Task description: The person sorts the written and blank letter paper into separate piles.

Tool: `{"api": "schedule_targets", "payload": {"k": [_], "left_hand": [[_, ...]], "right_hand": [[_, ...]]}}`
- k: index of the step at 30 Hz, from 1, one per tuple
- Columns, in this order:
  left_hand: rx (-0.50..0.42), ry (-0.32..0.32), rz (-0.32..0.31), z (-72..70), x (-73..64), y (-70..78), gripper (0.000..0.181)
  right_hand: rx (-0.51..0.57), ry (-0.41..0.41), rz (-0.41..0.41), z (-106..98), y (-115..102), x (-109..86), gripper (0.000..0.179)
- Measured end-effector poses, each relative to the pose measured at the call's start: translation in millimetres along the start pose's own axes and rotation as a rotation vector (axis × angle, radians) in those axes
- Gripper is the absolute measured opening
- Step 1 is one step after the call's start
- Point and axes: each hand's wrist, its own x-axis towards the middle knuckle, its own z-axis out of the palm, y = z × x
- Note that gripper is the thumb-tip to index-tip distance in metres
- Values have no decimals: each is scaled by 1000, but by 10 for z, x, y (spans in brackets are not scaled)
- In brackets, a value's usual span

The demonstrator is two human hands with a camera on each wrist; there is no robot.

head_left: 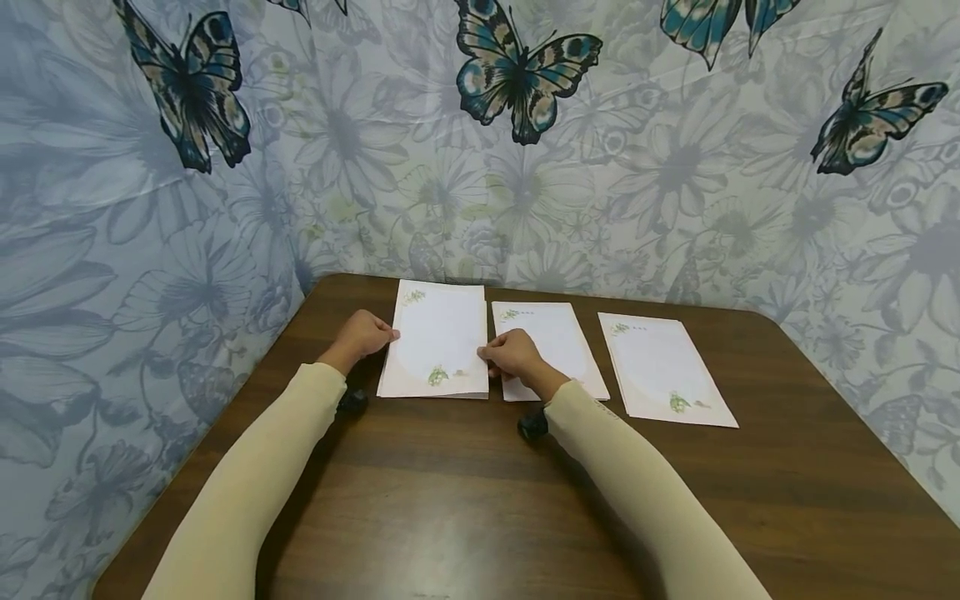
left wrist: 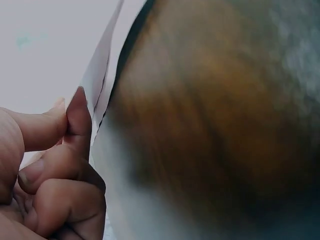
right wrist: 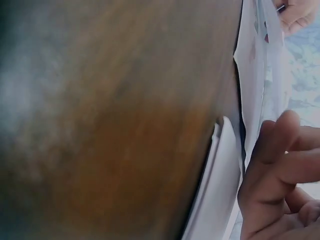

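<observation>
A white sheet of paper (head_left: 438, 329) with a small green floral print tops the left stack on the table. My left hand (head_left: 363, 335) pinches its left edge between thumb and index finger; the left wrist view shows that hand (left wrist: 62, 170) close up, its other fingers curled in, with loose paper edges beside them. At the sheet's right edge, my right hand (head_left: 517, 354) pinches with thumb and forefinger. In the right wrist view the right hand (right wrist: 280, 175) is near, and the paper (right wrist: 249, 75) bows slightly above the table. My right hand partly covers the middle stack of paper (head_left: 555, 342).
Another printed paper stack (head_left: 667, 367) lies at the right, slightly turned. All of it sits on a brown wooden table (head_left: 435, 492) with rounded far corners. Behind stands a wall covering (head_left: 360, 192) with flowers and butterflies. Dark wrist devices (head_left: 533, 423) hang under the cuffs.
</observation>
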Motion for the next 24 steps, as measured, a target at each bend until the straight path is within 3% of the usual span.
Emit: {"api": "schedule_targets", "payload": {"k": [4, 13, 19, 24], "left_hand": [[50, 40, 57, 11, -17, 19, 33], [121, 77, 34, 31, -68, 71, 35], [207, 116, -5, 20, -134, 149, 39], [250, 100, -27, 19, -173, 249, 41]], "right_hand": [[-71, -15, 24, 5, -20, 0, 25], [-162, -37, 89, 30, -35, -13, 33], [-140, -19, 101, -2, -43, 1, 26], [-78, -34, 73, -107, -19, -13, 24]]}}
